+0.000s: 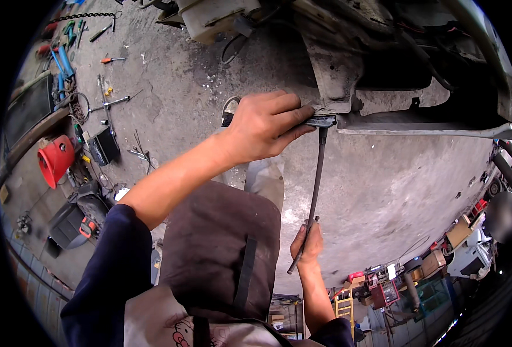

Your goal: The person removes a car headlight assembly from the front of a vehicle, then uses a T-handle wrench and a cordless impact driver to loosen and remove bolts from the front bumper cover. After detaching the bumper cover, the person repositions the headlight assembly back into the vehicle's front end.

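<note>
My left hand (pixel 267 124) is closed, its thumb and fingertips pinching a short dark bracket (pixel 321 121) against the lower end of a grey metal support (pixel 332 81) on the vehicle's front. A long dark T-handle socket wrench (pixel 317 179) runs from that bracket down toward me. Its socket end meets the underside of the bracket; the fastener there is hidden. My right hand (pixel 308 243) grips the wrench's crossbar, which slants across my fingers.
A pale bumper beam (pixel 424 130) extends right from the support, and a whitish plastic tank (pixel 215 17) hangs above left. Along the left floor lie an orange screwdriver (pixel 112 60), a black battery (pixel 103 146) and a red bucket-shaped container (pixel 56 159). Cartons and a red toolbox (pixel 385 294) stand lower right.
</note>
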